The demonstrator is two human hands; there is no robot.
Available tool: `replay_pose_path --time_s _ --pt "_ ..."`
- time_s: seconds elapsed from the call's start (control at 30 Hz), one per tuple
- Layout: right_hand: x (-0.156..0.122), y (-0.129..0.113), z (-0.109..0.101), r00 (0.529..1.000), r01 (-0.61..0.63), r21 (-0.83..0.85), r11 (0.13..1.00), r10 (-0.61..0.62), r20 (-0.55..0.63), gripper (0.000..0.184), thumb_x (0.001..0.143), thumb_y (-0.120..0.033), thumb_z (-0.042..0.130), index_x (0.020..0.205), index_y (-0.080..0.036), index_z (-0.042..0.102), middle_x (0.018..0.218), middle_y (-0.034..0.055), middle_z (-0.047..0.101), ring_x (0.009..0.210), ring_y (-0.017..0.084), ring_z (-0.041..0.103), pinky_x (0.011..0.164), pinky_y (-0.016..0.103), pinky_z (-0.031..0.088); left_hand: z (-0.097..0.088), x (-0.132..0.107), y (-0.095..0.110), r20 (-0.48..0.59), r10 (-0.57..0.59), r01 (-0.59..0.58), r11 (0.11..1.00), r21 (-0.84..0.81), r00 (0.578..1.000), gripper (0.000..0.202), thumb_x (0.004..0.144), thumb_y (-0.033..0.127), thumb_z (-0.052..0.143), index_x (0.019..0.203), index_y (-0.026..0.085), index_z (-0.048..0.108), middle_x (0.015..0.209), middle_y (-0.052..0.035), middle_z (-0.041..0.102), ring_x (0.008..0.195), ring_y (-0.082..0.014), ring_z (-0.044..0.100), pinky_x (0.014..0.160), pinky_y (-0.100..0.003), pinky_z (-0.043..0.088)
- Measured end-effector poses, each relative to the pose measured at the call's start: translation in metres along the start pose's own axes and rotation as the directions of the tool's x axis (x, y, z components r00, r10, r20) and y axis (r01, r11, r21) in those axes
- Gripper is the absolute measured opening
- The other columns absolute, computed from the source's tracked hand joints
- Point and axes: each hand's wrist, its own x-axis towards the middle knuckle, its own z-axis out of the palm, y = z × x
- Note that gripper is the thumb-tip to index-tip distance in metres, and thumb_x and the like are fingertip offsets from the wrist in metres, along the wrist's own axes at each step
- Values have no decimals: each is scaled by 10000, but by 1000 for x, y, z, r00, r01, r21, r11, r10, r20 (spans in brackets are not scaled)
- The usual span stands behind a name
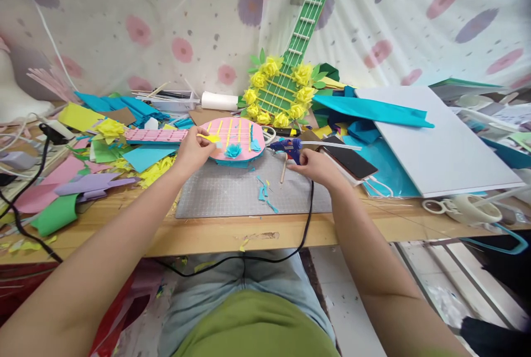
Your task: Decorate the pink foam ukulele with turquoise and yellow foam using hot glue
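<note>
A pink paper guitar (pixel 244 131) lies on the grey cutting mat (pixel 224 191), its neck pointing left, with yellow strips and a blue paper flower (pixel 233 150) on its body. My left hand (pixel 196 149) is pinched over the spot where neck and body meet, a small yellow paper piece (pixel 212 138) between its fingertips. To the right of the body, my right hand (pixel 314 166) is wrapped round a blue glue gun (pixel 291 148). A white glue stick (pixel 332 145) sticks out of its back, and its nozzle faces the guitar. Below the gun lies a thin wooden stick (pixel 284 170).
Behind stands a green paper guitar (pixel 286 88) with yellow roses. Coloured paper scraps (pixel 83 180) cover the left side. To the right are a phone (pixel 350 156), a white board (pixel 440 141) and a tape roll (pixel 473 208). The gun's black cord (pixel 309 218) hangs over the table edge.
</note>
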Motion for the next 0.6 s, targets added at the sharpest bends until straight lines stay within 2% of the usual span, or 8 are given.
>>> replay_pose_path --time_s 0.07,0.17,0.23,0.3,0.37,0.43,0.5,0.6 --pt "-1 -20 4 993 100 91 991 -94 -69 345 720 -433 642 655 -209 388 643 -16 536 580 120 435 539 252 257 3 -4 -2 -63 19 -21 999 -29 998 304 612 150 617 861 225 460 615 67 567 607 -135 553 635 -284 399" --pt "1 -52 18 959 266 257 929 -228 -167 255 739 -364 620 677 -203 432 665 -17 550 601 109 447 563 243 287 10 -13 3 -191 104 -131 982 -135 976 299 633 117 607 838 228 419 639 68 547 607 -117 543 642 -274 400" --pt "3 -72 28 941 334 408 849 -280 -188 205 748 -346 606 694 -199 472 673 -18 558 607 103 455 576 241 315 17 -20 8 -281 160 -233 940 -248 946 292 663 127 614 842 227 407 679 60 543 644 -108 553 662 -266 409" --pt "6 -89 38 937 348 591 727 -294 -189 187 745 -352 608 710 -198 507 689 -19 567 606 95 459 587 238 351 26 -27 15 -348 178 -306 882 -359 921 282 697 160 628 864 224 409 723 46 555 704 -106 574 690 -258 419" --pt "8 -104 45 946 299 779 551 -276 -169 192 727 -368 626 747 -200 536 731 -17 580 628 92 488 601 235 389 37 -31 21 -360 151 -318 825 -468 921 283 713 179 639 881 223 415 730 40 564 718 -104 585 683 -246 426" --pt "10 -116 49 965 201 907 371 -232 -119 230 702 -390 650 816 -210 563 788 -17 591 651 91 517 593 227 410 48 -34 27 -356 87 -291 765 -575 930 295 722 201 652 896 226 415 710 46 558 690 -98 586 668 -234 432" --pt "11 -124 52 982 99 969 228 -180 -58 278 679 -400 674 873 -226 579 844 -21 600 653 83 526 570 216 415 57 -35 32 -353 27 -269 703 -658 935 311 725 218 667 903 227 412 694 51 561 671 -92 584 664 -227 438" --pt "12 -132 53 993 6 998 58 -115 0 292 659 -378 693 892 -235 589 879 -31 607 642 66 512 563 201 424 66 -34 37 -343 -48 -240 624 -743 938 324 720 219 679 899 227 409 675 59 564 648 -83 579 657 -219 441"
